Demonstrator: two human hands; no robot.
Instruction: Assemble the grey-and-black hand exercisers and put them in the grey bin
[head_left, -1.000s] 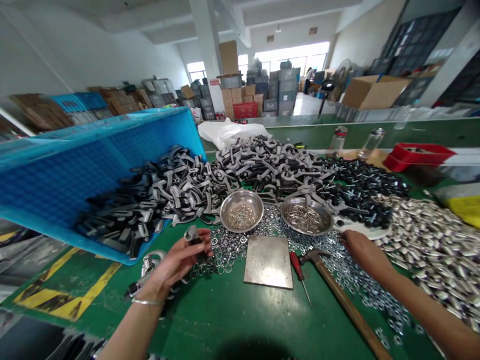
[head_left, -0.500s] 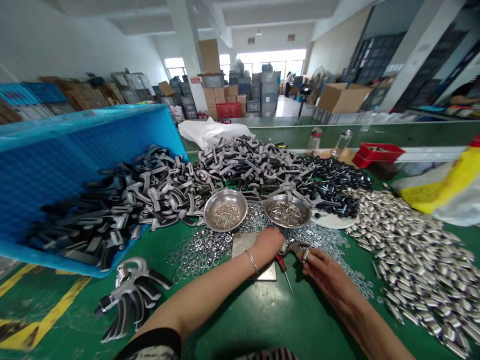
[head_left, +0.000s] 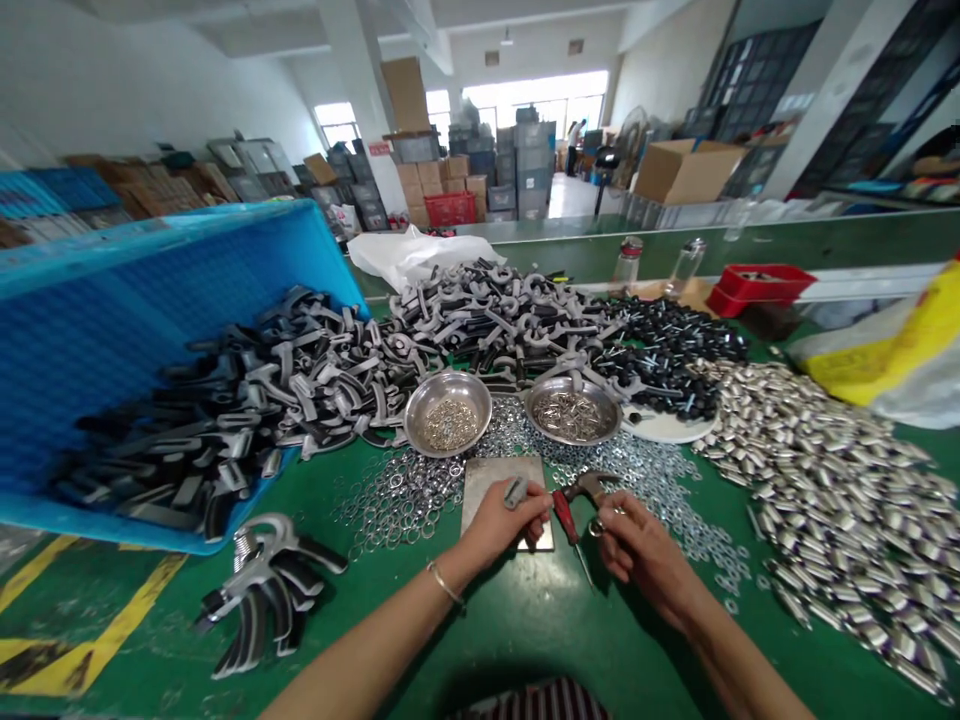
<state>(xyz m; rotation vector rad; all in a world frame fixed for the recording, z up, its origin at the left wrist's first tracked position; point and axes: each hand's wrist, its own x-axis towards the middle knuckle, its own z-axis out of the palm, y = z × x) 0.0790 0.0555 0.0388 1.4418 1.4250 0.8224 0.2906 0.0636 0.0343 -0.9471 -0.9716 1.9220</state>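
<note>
My left hand [head_left: 504,520] is closed above the metal plate [head_left: 480,478], fingertips pinched together. A grey piece [head_left: 516,491] lies across its fingers; whether it is worn or gripped I cannot tell. My right hand [head_left: 637,540] pinches a small shiny metal part [head_left: 597,526] with a round end, partly hidden by the fingers. Between the hands lie a red-handled screwdriver [head_left: 564,515] and a hammer [head_left: 592,487], its handle hidden. Loose metal rings [head_left: 409,505] are spread left of the plate, and small washers [head_left: 675,525] to the right.
Two steel bowls [head_left: 411,425] of small parts stand behind the plate. Grey-black handles [head_left: 495,320] are heaped at the back and spill from a blue crate [head_left: 150,290]. Several joined handles [head_left: 277,580] lie front left. Metal sleeves [head_left: 840,480] and black knobs [head_left: 675,350] fill the right.
My left hand has drawn back from near the right bowl toward me and left, its fingers now showing. My right hand has turned slightly, still pinching the small metal part.
</note>
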